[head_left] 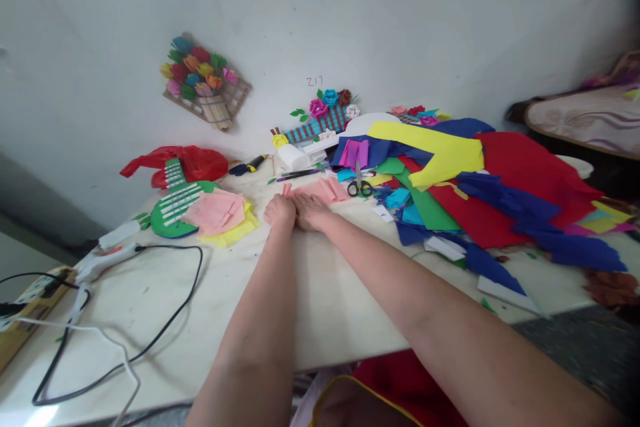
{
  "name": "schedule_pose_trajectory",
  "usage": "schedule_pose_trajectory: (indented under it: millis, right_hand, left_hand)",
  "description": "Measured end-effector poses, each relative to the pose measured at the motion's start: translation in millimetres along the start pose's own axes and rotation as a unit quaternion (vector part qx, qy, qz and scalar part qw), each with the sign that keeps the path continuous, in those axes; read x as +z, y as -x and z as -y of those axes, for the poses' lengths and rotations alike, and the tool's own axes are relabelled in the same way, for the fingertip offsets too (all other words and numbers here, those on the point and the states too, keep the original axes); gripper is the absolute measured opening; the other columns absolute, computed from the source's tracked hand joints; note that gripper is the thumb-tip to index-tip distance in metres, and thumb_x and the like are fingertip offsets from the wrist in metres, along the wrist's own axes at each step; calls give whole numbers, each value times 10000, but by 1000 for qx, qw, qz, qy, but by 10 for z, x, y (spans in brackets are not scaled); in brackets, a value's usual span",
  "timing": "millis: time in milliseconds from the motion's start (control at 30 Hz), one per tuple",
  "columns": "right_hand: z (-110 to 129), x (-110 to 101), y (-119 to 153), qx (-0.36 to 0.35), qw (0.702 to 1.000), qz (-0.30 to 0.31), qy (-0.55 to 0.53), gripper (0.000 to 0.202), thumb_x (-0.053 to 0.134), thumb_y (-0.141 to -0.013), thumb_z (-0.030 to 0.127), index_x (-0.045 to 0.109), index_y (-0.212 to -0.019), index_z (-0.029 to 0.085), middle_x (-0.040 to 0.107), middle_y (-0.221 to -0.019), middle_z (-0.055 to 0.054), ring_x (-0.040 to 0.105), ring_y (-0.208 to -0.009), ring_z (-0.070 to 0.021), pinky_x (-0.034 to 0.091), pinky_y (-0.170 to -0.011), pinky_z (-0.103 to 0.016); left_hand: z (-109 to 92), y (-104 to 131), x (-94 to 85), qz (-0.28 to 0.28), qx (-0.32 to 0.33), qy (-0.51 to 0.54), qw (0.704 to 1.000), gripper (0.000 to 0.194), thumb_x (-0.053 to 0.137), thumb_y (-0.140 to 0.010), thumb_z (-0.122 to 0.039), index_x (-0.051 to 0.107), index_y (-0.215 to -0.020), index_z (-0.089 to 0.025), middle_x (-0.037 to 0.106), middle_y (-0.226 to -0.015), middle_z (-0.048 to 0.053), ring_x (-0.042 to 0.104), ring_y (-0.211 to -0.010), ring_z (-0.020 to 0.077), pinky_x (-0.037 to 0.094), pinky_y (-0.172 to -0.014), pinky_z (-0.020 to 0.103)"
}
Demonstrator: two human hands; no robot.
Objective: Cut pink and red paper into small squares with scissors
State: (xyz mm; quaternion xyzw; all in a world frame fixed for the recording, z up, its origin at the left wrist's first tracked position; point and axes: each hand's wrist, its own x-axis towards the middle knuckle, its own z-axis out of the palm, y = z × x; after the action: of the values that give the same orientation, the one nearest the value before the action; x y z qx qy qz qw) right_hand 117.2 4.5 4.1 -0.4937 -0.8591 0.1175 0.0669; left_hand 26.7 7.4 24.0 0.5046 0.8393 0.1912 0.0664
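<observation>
My left hand (280, 211) is closed on the near left end of a strip of pink crepe paper (331, 191), and a folded edge pokes up by its fingers. Right beside it, my right hand (310, 209) lies flat on the same paper with its fingers stretched out. The strip rests on the white table and runs off to the right with creases in it. Just past its right end lie black-handled scissors (359, 187). Pens (300, 173) lie behind the paper.
At left, a green guitar-shaped craft (175, 209) carries pink and yellow paper sheets (235, 230). A glue gun (107, 261), looping cables and a power strip (35, 310) lie at front left. Coloured felt and paper (520, 187) pile up at right. Pliers (249, 165) lie near the wall.
</observation>
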Motion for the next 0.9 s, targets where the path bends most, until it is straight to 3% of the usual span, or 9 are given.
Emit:
schedule_pose_trajectory:
  millis: [300,633,900]
  right_hand:
    - [-70,-113,96,20,999,11,-26,608,153,-956,361,217,-1506,111,168,-1579,-62,96,-1460,-182,71,-1169,-432]
    - [-148,-121,68,42,999,28,19,585,186,-941,258,182,-1518,163,98,-1591,-5,40,-1464,-175,56,-1162,-456]
    - [-190,-58,9,43,999,20,23,586,188,-952,306,160,-1523,173,106,-1592,-7,48,-1463,-177,44,-1166,-448]
  left_hand:
    - [17,34,28,-17,9,-8,1000,336,428,-900,-343,632,-1100,-167,653,-1132,182,634,-1033,273,479,-812,359]
    - [-18,77,54,-44,47,-24,998,309,375,-919,-327,582,-1103,-190,675,-1067,165,641,-1007,270,470,-801,370]
    - [-69,53,70,-14,42,-3,999,351,361,-922,-343,531,-1162,-153,661,-1101,195,640,-1009,276,461,-816,380]
